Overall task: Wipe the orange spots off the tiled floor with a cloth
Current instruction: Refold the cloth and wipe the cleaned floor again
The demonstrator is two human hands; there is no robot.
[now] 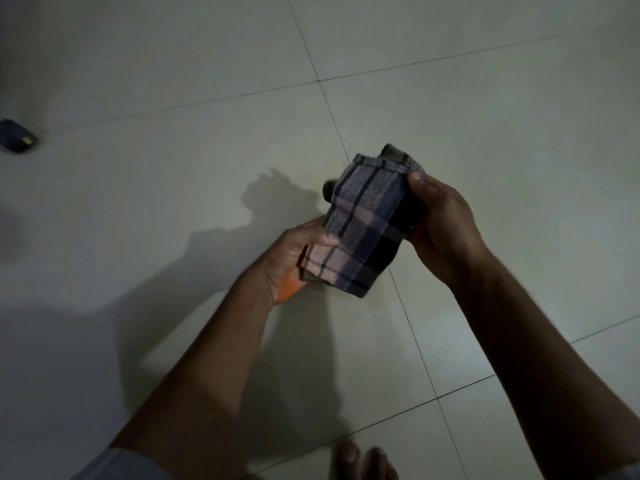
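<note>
A folded plaid cloth [367, 223], grey, pink and dark blue, is held up above the pale tiled floor [173, 168]. My left hand [294, 258] grips its lower left corner, thumb on top. My right hand [443, 230] holds the cloth's right side, with the thumb near the top corner. An orange patch [289, 289] shows at the heel of my left hand. A faint yellowish stain [329, 171] lies on the tile just left of the cloth's top edge. The floor beneath the cloth is hidden.
A dark blue object with a yellow mark [17, 136] lies at the far left on the floor. Toes of a bare foot [363, 459] show at the bottom edge. Dark grout lines cross the tiles; my arms cast shadows to the left.
</note>
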